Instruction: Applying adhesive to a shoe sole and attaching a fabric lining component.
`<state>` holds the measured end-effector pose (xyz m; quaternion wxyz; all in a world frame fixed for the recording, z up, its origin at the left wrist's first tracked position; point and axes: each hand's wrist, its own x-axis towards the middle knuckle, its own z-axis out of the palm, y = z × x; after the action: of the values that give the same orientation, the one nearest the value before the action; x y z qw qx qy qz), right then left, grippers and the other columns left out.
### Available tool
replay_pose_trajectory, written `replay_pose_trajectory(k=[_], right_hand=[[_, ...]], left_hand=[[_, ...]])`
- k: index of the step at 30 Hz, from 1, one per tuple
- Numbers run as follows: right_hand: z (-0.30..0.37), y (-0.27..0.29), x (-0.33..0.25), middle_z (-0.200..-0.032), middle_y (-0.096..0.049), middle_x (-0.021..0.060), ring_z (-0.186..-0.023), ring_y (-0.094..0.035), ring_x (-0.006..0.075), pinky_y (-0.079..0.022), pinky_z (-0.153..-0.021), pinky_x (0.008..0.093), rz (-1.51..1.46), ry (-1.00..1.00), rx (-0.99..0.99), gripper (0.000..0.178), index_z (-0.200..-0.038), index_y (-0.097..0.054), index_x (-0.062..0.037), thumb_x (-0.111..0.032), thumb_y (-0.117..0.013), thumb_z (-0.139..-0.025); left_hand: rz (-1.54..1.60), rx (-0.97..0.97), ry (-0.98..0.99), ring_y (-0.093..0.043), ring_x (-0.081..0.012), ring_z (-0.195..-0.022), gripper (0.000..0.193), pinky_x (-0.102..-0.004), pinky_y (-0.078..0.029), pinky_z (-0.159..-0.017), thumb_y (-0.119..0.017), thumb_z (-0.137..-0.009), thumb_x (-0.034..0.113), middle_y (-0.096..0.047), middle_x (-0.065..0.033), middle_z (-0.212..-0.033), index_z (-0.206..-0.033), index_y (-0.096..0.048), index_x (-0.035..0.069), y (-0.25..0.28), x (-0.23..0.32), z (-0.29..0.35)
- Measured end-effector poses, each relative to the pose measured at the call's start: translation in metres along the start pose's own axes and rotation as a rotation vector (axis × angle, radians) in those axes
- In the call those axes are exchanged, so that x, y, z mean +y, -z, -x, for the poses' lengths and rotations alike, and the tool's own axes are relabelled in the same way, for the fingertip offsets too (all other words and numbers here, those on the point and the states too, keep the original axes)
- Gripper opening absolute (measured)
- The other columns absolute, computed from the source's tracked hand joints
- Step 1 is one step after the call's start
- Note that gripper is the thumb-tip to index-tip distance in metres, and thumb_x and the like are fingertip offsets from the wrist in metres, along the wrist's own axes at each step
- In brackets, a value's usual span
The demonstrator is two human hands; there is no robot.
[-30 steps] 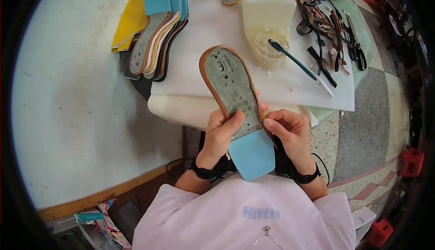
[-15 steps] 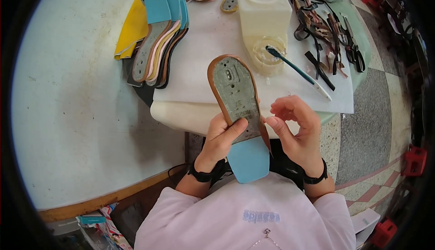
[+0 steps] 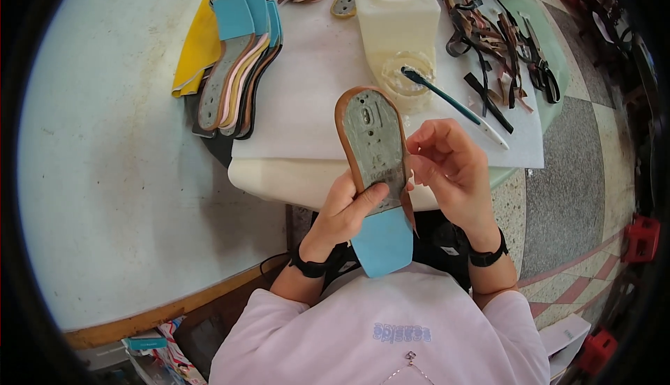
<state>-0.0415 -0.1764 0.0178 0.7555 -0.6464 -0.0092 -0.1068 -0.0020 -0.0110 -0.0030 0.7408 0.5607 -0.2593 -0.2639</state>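
My left hand grips a shoe insole near its middle, thumb on top. The insole has a grey board face, brown edging along its rim and a light blue piece at the near end. Along the right side, a loose tail of brown edging hangs down beside the blue piece. My right hand is at the insole's right edge, thumb and forefinger curled together against the edging; the exact contact is partly hidden.
Beyond the insole stands a cream plastic container with whitish glue at its opening, where a teal-and-white toothbrush rests. Stacked insoles lie at left. Leather strips and black-handled scissors lie at right. Red stools stand on the floor.
The insole has shifted slightly right and turned more upright in my left hand. My right hand has moved up and in against its right edge.
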Motion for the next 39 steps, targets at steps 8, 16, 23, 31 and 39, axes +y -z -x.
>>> replay_pose_trajectory(k=[8,16,23,31,39], right_hand=[[-0.002,-0.003,0.013,-0.075,-0.056,0.0091,-0.061,-0.057,0.0148,-0.046,-0.055,0.0242,0.378,0.248,0.131,0.021,-0.095,-0.052,0.0022,0.009,-0.055,-0.076],[-0.003,-0.001,0.012,-0.069,-0.054,0.013,-0.055,-0.055,0.0298,-0.044,-0.048,0.034,0.772,0.484,0.201,0.017,-0.091,-0.052,0.0002,0.007,-0.057,-0.076],[-0.007,0.002,0.007,-0.064,-0.052,0.0118,-0.05,-0.052,0.0278,-0.041,-0.043,0.0319,0.862,0.511,0.167,0.018,-0.089,-0.053,0.0008,0.008,-0.057,-0.073],[-0.01,0.006,0.004,-0.064,-0.056,0.005,-0.046,-0.051,0.0072,-0.041,-0.044,0.0211,0.192,0.053,0.087,0.01,-0.087,-0.054,0.0038,0.006,-0.054,-0.078],[-0.016,0.009,0.01,-0.067,-0.057,0.0092,-0.05,-0.056,0.0139,-0.044,-0.047,0.0229,0.597,0.404,0.111,0.016,-0.088,-0.055,0.0025,0.007,-0.059,-0.073]], left_hand=[[-0.069,-0.019,0.01,-0.054,-0.0151,-0.096,0.026,-0.029,-0.043,-0.085,-0.048,-0.091,0.009,-0.058,-0.0087,-0.105,-0.115,-0.049,-0.003,0.005,-0.004,-0.003],[-0.163,-0.01,0.069,-0.054,-0.013,-0.094,0.024,-0.0274,-0.043,-0.082,-0.049,-0.09,0.007,-0.059,-0.0067,-0.102,-0.111,-0.052,-0.003,0.003,-0.006,-0.004],[-0.188,-0.043,0.112,-0.055,-0.0142,-0.09,0.02,-0.0271,-0.044,-0.081,-0.047,-0.091,0.007,-0.06,-0.007,-0.099,-0.107,-0.054,-0.003,0.003,-0.004,-0.007],[0.011,-0.082,0.159,-0.057,-0.0169,-0.094,0.024,-0.0301,-0.045,-0.084,-0.045,-0.092,0.007,-0.061,-0.0107,-0.1,-0.113,-0.051,-0.004,0.006,-0.008,-0.01],[-0.154,-0.078,0.106,-0.056,-0.0166,-0.093,0.023,-0.0294,-0.044,-0.082,-0.045,-0.092,0.007,-0.061,-0.0097,-0.099,-0.111,-0.051,-0.004,0.006,-0.006,-0.011]])
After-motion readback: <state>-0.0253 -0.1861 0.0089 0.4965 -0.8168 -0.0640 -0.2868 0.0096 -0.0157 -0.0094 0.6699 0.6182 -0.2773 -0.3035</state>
